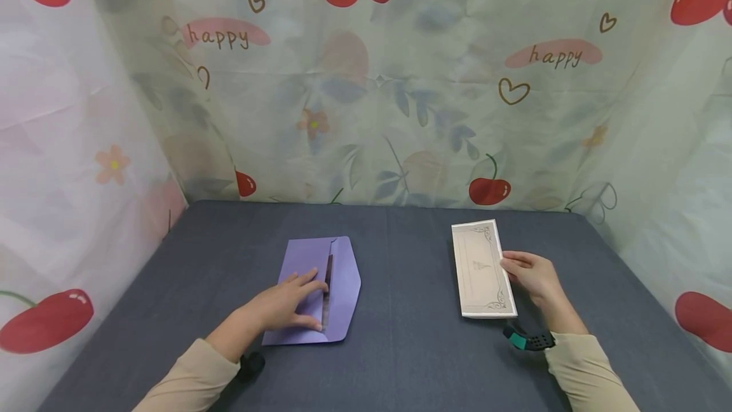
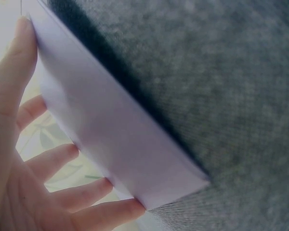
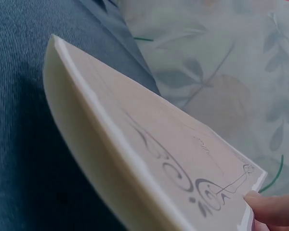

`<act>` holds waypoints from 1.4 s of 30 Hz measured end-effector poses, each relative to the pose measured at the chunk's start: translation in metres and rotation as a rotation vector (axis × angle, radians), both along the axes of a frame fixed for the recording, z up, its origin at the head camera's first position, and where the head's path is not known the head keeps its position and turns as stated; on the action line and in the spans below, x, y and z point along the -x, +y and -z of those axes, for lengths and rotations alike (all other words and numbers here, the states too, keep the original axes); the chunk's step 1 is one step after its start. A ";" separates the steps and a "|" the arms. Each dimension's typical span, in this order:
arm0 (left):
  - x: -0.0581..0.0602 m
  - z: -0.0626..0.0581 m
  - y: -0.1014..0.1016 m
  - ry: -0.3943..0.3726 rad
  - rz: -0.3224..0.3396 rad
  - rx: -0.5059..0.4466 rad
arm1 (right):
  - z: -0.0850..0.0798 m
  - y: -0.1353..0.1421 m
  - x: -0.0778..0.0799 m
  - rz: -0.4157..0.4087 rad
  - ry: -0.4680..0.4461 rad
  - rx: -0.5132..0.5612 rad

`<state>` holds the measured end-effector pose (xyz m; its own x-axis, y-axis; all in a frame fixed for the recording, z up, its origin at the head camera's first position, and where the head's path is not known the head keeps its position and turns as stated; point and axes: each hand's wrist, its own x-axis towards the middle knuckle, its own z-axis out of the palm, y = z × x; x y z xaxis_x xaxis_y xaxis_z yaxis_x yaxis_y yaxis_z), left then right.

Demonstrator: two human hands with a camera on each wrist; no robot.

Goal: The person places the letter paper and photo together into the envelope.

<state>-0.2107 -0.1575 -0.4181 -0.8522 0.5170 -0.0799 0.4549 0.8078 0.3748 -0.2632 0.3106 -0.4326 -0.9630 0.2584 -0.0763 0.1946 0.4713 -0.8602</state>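
Observation:
A purple envelope (image 1: 337, 329) lies on the dark table at left of centre, its pointed flap (image 1: 345, 285) folded out to the right and its slit showing. My left hand (image 1: 286, 302) rests on it with spread fingers, fingertips and thumb along the slit. Close up in the left wrist view, the fingertips (image 2: 67, 151) touch the edge of the purple envelope (image 2: 101, 130). At the right, my right hand (image 1: 534, 277) pinches the right edge of a folded cream card (image 1: 483, 272) with scroll corners. The card (image 3: 149, 130) gapes between its two leaves in the right wrist view.
A dark cloth covers the table (image 1: 400, 361). Behind and at both sides hangs a curtain (image 1: 377, 113) printed with cherries, leaves and "happy". A black strap with a green part (image 1: 526, 339) is below my right wrist.

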 end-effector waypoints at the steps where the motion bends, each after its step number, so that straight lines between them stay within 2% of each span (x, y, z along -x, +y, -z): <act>1: 0.000 0.000 0.000 -0.004 -0.003 0.001 | 0.004 0.002 0.003 0.005 0.004 0.000; 4: 0.001 0.000 0.000 -0.006 -0.001 0.002 | 0.015 0.006 0.011 0.003 0.019 0.008; 6: 0.001 0.001 0.000 -0.006 -0.001 0.001 | 0.016 0.005 0.012 -0.008 0.028 0.003; 12: 0.001 0.001 0.000 -0.003 0.002 -0.002 | -0.001 -0.012 0.003 -0.019 0.017 0.007; 15: 0.001 0.002 0.000 -0.002 0.001 -0.002 | -0.003 -0.017 0.003 -0.023 0.018 0.025; 22: 0.001 0.001 0.000 -0.002 -0.002 -0.002 | 0.027 -0.004 0.025 -0.040 0.059 0.028; 26: 0.001 0.002 0.000 -0.001 -0.004 -0.001 | 0.038 -0.002 0.033 -0.055 0.075 0.033; 42: 0.002 0.001 0.000 -0.011 -0.006 0.004 | 0.038 -0.020 0.038 -0.098 0.085 0.049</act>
<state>-0.2124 -0.1574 -0.4193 -0.8543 0.5117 -0.0916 0.4460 0.8120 0.3766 -0.3009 0.2910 -0.4709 -0.9870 0.1609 -0.0031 0.0749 0.4419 -0.8940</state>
